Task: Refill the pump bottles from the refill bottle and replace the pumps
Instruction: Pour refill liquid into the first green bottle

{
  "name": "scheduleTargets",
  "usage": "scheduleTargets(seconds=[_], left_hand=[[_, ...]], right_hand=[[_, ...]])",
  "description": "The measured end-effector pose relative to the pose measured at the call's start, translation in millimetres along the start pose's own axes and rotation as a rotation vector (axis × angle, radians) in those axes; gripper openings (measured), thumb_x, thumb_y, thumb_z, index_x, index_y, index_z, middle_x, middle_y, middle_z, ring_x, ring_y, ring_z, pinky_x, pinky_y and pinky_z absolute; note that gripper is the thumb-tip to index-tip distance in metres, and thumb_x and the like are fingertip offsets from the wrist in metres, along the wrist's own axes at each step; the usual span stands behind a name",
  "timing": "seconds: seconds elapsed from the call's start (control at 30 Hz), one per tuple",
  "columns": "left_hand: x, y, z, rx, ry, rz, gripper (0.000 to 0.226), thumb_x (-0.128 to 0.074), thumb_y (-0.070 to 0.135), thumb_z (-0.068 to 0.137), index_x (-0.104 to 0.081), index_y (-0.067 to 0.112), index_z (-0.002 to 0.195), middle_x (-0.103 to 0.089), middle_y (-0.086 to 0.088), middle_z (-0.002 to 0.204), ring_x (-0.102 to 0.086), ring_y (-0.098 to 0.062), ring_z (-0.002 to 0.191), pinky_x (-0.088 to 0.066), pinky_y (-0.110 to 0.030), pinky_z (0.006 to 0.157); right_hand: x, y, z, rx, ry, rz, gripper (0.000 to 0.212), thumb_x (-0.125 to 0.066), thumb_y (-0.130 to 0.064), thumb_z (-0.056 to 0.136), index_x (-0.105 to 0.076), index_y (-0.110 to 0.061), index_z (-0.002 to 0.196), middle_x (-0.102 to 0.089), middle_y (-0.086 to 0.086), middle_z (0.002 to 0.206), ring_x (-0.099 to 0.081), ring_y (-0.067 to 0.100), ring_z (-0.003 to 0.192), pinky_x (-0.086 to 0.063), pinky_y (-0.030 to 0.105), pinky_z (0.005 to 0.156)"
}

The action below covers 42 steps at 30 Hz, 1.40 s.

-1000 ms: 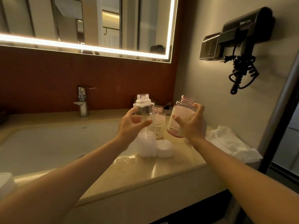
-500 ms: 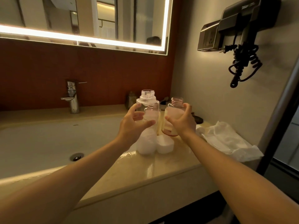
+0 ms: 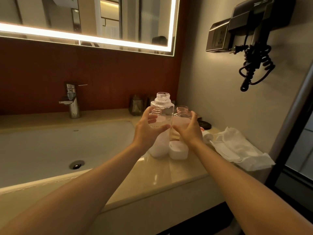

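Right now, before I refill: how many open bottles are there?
3: tall bottle in the left hand, small bottle overlapping it, pink bottle in the right hand. Others may be hidden.

Faucet (image 3: 72, 99) behind sink (image 3: 42, 146), wall hair dryer (image 3: 259, 16) above cloth (image 3: 240, 146)

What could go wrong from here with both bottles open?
Both necks are uncapped: the tall clear bottle in the left hand and the pink bottle in the right hand nearly touch, so a knock could tip or spill either. The white cap sits on the counter close under the right hand and may get bumped.
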<state>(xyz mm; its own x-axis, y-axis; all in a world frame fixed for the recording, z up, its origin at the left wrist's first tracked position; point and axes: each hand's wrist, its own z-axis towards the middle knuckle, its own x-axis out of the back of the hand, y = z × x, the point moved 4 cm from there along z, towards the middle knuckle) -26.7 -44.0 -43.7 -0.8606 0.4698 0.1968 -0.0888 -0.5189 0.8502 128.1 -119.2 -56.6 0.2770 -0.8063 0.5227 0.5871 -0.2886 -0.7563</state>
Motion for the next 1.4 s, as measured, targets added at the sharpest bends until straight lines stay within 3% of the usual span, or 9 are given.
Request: scheduleTargets(seconds=[0.1,0.3,0.37,0.43,0.57,0.73,1.03,1.27,1.4], left_hand=[[2,0,-3,0.004,-0.001,-0.016,0.081,-0.078,0.029,0.07,-0.034,0.025,0.137,-0.051,0.006,0.114,-0.049,-0.007,0.102,-0.04,-0.017,0.076],[5,3,-10,0.07,-0.016,-0.005,0.101,-0.077,0.038,0.068,-0.016,0.021,0.147,-0.044,-0.002,0.14,-0.045,-0.017,0.122,-0.041,-0.034,0.099],[14,8,-13,0.095,0.024,-0.019,0.096,-0.073,0.041,0.072,-0.017,0.019,0.147,-0.044,-0.005,0.139,-0.043,-0.018,0.124,-0.039,-0.034,0.099],[30,13,-18,0.107,0.077,-0.016,0.085,-0.068,0.043,0.077,-0.024,0.018,0.144,-0.046,-0.007,0.136,-0.046,-0.018,0.12,-0.041,-0.033,0.096],[77,13,-32,0.105,0.159,-0.008,0.065,-0.063,0.043,0.082,-0.037,0.019,0.136,-0.053,-0.004,0.125,-0.051,-0.015,0.109,-0.044,-0.029,0.088],[151,18,-63,0.118,0.271,0.04,0.042,-0.058,0.034,0.089,-0.046,0.018,0.126,-0.057,0.002,0.109,-0.054,-0.01,0.096,-0.043,-0.017,0.072],[262,39,-145,0.116,0.507,0.132,0.019,-0.058,0.021,0.09,-0.056,0.019,0.109,-0.066,0.002,0.099,-0.064,-0.011,0.088,-0.055,-0.027,0.08],[353,45,-216,0.059,0.786,0.187,0.012,-0.057,0.014,0.09,-0.057,0.026,0.091,-0.066,0.002,0.083,-0.065,-0.009,0.074,-0.054,-0.021,0.066],[403,34,-246,0.066,1.003,0.218,0.009,-0.058,0.014,0.089,-0.056,0.021,0.095,-0.065,-0.002,0.088,-0.064,-0.014,0.079,-0.054,-0.027,0.069]], right_hand=[[17,-6,-8,0.008,0.12,0.063,0.069,-0.06,-0.034,0.088,-0.022,-0.017,0.143,-0.042,0.007,0.143,-0.044,0.026,0.126,-0.041,0.033,0.094],[44,-32,-35,0.151,0.396,0.194,0.043,-0.056,-0.028,0.09,-0.043,-0.011,0.127,-0.056,0.009,0.113,-0.055,0.021,0.1,-0.039,0.023,0.075],[48,-48,-46,0.219,0.438,0.227,0.034,-0.057,-0.025,0.09,-0.047,-0.011,0.12,-0.055,0.006,0.101,-0.055,0.02,0.089,-0.044,0.022,0.071],[45,-65,-58,0.272,0.419,0.27,0.028,-0.057,-0.023,0.09,-0.049,-0.011,0.114,-0.054,0.003,0.094,-0.052,0.015,0.082,-0.041,0.009,0.066],[21,-96,-86,0.3,0.325,0.317,0.016,-0.055,-0.025,0.091,-0.045,-0.02,0.102,-0.053,0.0,0.091,-0.051,0.012,0.077,-0.045,0.016,0.065],[-25,-148,-126,0.371,0.154,0.414,0.02,-0.058,-0.021,0.089,-0.046,-0.016,0.103,-0.052,0.0,0.084,-0.051,0.013,0.073,-0.046,0.022,0.066],[-114,-239,-199,0.407,-0.206,0.535,0.023,-0.048,-0.033,0.094,-0.048,-0.015,0.108,-0.052,-0.005,0.084,-0.05,0.007,0.073,-0.04,0.013,0.06],[-175,-294,-263,0.454,-0.564,0.53,0.045,-0.053,-0.046,0.087,-0.043,-0.018,0.121,-0.052,-0.008,0.088,-0.052,0.005,0.08,-0.042,0.013,0.064],[-207,-321,-297,0.471,-0.744,0.54,0.072,-0.068,-0.047,0.076,-0.032,-0.022,0.134,-0.047,-0.005,0.106,-0.05,0.012,0.095,-0.044,0.024,0.077]])
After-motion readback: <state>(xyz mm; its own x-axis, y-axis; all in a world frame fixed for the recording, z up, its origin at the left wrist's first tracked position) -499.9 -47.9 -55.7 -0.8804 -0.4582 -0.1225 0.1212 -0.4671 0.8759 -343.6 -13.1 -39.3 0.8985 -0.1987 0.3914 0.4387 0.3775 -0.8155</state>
